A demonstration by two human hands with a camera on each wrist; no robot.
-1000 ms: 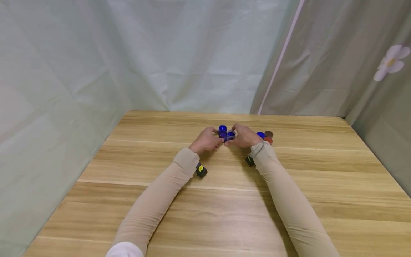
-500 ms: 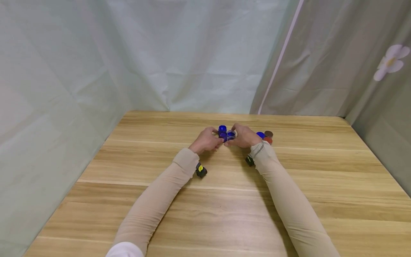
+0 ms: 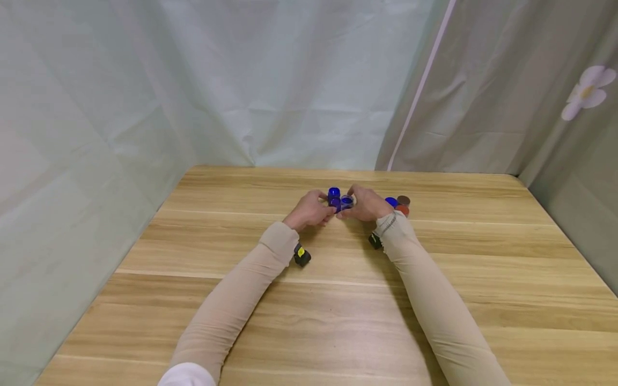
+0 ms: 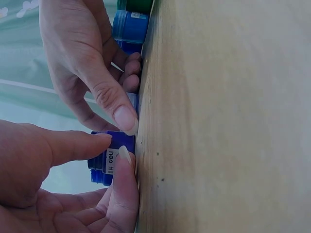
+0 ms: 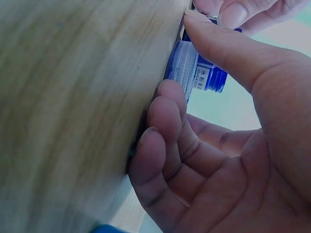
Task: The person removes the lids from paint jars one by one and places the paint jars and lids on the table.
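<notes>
My left hand point(image 3: 310, 209) pinches a small open dark blue-violet paint jar point(image 3: 335, 203) between thumb and finger; its white "deli" label shows in the left wrist view. Right behind it stands another blue paint jar point(image 3: 334, 192). To its right lies a clear, ribbed jar lid point(image 5: 183, 63) with blue in it, flat on the table. My right hand point(image 3: 365, 205) curls round this lid, its thumb on the near side, close to the jar. The hands partly hide the jar and the lid.
Right of my right hand stand paint jars with blue point(image 3: 391, 202), brown point(image 3: 403, 200) and red point(image 3: 402, 210) tops. A green-topped one point(image 4: 136, 5) shows in the left wrist view. A curtain point(image 3: 309, 86) hangs behind the wooden table point(image 3: 328, 321).
</notes>
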